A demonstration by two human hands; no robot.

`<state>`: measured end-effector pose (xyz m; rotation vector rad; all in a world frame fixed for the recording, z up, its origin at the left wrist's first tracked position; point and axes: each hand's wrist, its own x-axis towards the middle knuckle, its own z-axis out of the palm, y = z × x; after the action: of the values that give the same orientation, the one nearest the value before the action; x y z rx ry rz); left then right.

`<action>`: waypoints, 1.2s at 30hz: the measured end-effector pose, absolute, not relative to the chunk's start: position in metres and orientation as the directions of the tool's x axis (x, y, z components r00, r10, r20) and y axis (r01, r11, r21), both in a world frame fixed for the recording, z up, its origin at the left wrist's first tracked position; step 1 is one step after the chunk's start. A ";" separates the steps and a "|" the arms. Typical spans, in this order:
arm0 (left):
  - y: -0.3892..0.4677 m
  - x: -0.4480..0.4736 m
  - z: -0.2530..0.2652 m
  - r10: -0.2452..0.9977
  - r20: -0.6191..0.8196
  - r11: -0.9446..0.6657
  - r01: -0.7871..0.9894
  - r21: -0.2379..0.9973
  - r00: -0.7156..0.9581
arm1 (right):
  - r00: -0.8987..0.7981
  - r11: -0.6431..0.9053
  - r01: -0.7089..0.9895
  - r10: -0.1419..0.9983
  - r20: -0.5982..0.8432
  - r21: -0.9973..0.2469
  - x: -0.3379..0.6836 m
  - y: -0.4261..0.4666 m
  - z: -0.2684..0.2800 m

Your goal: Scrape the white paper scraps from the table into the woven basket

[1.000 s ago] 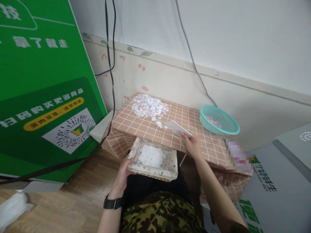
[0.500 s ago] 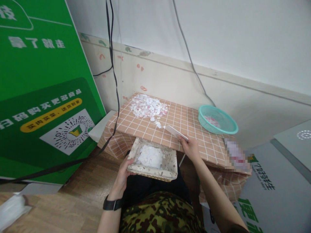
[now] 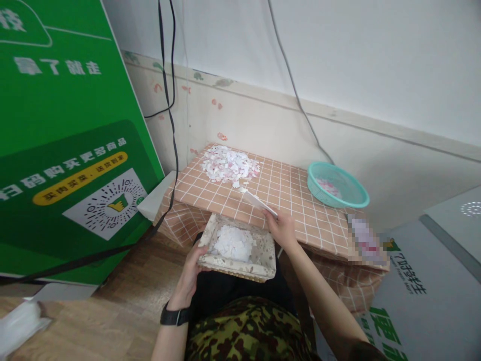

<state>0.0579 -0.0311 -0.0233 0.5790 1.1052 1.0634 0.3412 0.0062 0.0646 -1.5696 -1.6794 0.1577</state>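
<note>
The left hand clasps one basket of white scraps at the tabletop's front edge; the right hand pinches one card over it. Beyond, one colander holds pink-and-white bits by the back edge; one paper heap lies near the back-left corner.

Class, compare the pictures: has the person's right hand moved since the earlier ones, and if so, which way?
Yes. Judged against the teal basin, the right hand has moved left, carrying the white card toward the paper scraps.
</note>
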 end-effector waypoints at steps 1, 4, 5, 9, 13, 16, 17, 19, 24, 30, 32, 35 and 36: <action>-0.031 0.058 -0.024 0.902 -0.428 0.417 -0.389 0.821 0.064 | 0.147 0.172 0.800 0.872 0.467 -0.574 0.344 0.007 0.067; -0.031 0.058 -0.026 0.904 -0.423 0.411 -0.391 0.824 0.058 | 0.211 0.084 0.841 0.859 0.467 -0.534 0.350 0.008 0.070; -0.031 0.058 -0.026 0.905 -0.422 0.408 -0.394 0.824 0.057 | 0.208 0.081 0.846 0.859 0.467 -0.526 0.352 0.007 0.071; -0.032 0.058 -0.026 0.902 -0.428 0.414 -0.396 0.820 0.058 | 0.154 0.125 0.839 0.878 0.453 -0.529 0.350 0.005 0.069; -0.031 0.057 -0.025 0.896 -0.440 0.425 -0.392 0.816 0.055 | 0.140 0.155 0.815 0.883 0.448 -0.558 0.343 0.008 0.069; -0.031 0.057 -0.025 0.895 -0.443 0.425 -0.389 0.817 0.047 | 0.110 0.173 0.819 0.888 0.447 -0.546 0.338 0.010 0.070; -0.031 0.057 -0.025 0.896 -0.442 0.424 -0.389 0.818 0.048 | 0.093 0.183 0.824 0.890 0.446 -0.536 0.336 0.009 0.070; -0.032 0.057 -0.024 0.898 -0.438 0.422 -0.387 0.820 0.051 | 0.077 0.195 0.827 0.891 0.448 -0.528 0.332 0.006 0.069; -0.032 0.058 -0.022 0.897 -0.438 0.424 -0.389 0.818 0.056 | 0.212 0.101 0.776 0.888 0.409 -0.623 0.326 0.000 0.067; -0.032 0.058 -0.021 0.899 -0.434 0.422 -0.376 0.825 0.058 | 0.293 0.061 0.788 0.838 0.460 -0.612 0.332 0.014 0.069; -0.032 0.058 -0.022 0.897 -0.439 0.423 -0.378 0.823 0.048 | 0.238 0.090 0.814 0.850 0.470 -0.574 0.330 0.022 0.069; -0.032 0.058 -0.023 0.893 -0.446 0.431 -0.393 0.812 0.058 | 0.113 0.177 0.835 0.872 0.476 -0.522 0.323 0.032 0.068; -0.031 0.058 -0.023 0.893 -0.445 0.433 -0.395 0.811 0.064 | 0.061 0.215 0.840 0.875 0.480 -0.499 0.320 0.034 0.067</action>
<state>0.0581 -0.0315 -0.0228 0.5617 1.1140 1.0532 0.3203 0.0341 0.0669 -1.6046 -1.7545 0.0606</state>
